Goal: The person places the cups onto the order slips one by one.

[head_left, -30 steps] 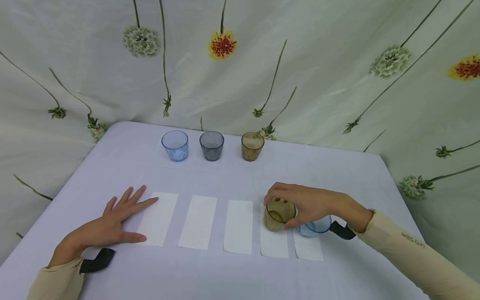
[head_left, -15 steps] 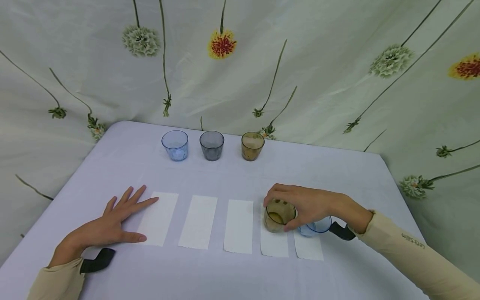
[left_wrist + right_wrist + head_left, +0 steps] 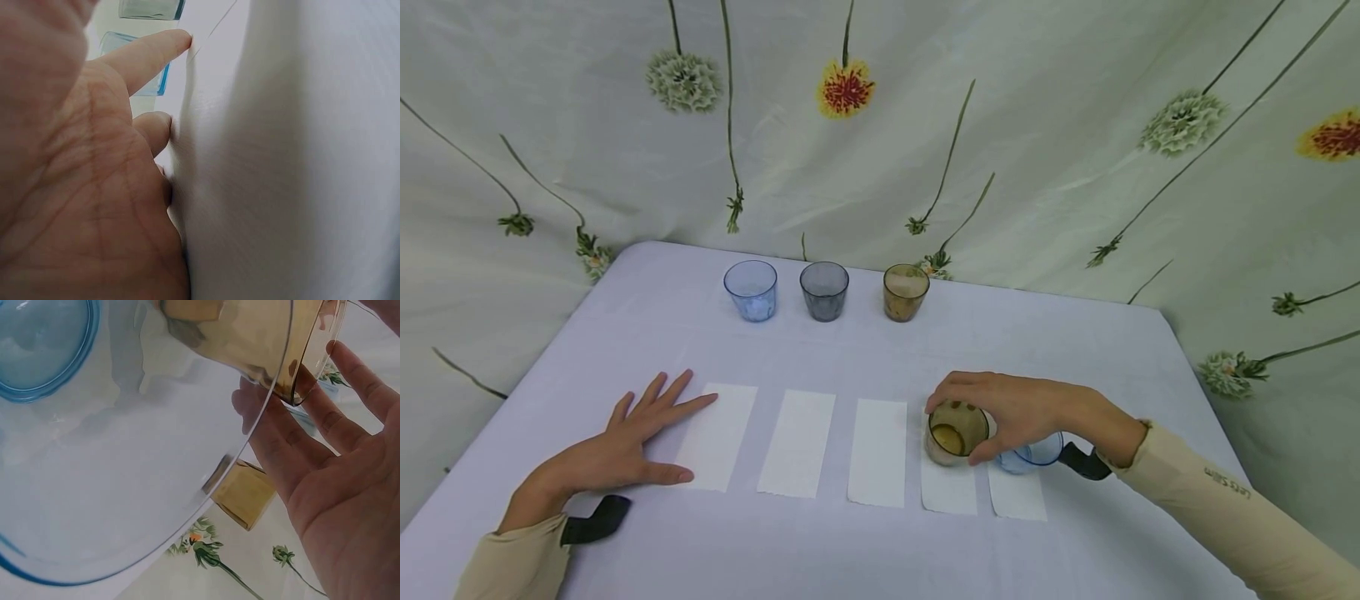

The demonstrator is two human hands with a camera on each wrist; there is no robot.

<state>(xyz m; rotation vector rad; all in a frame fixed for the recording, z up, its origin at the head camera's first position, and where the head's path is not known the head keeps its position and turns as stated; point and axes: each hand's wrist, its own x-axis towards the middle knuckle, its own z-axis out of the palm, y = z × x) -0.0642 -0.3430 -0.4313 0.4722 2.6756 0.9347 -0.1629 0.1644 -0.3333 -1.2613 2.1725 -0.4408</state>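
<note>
My right hand (image 3: 1011, 408) curves over an amber glass tumbler (image 3: 951, 457), fingers along its far side and thumb at the near right. Upright, the tumbler stands over the fourth white paper strip (image 3: 950, 496), counting from the left. In the right wrist view the fingers lie against the amber tumbler (image 3: 250, 337), seen partly through a blue rim. A blue glass tumbler (image 3: 1037, 452) stands at the fifth strip (image 3: 1021, 500), partly hidden under my right hand. My left hand (image 3: 625, 446) rests with spread fingers on the table, fingertip and thumb at the first strip (image 3: 721, 442).
Along the back edge stand a blue tumbler (image 3: 750, 292), a grey one (image 3: 824, 293) and an amber one (image 3: 905, 296). A second strip (image 3: 796, 446) and a third (image 3: 877, 454) lie mid-table on the white cloth (image 3: 775, 542). A flower-printed curtain (image 3: 1037, 125) hangs behind.
The amber tumbler under my right hand has shifted slightly left and sits more upright; the hand has dipped a little. My left hand stays put.
</note>
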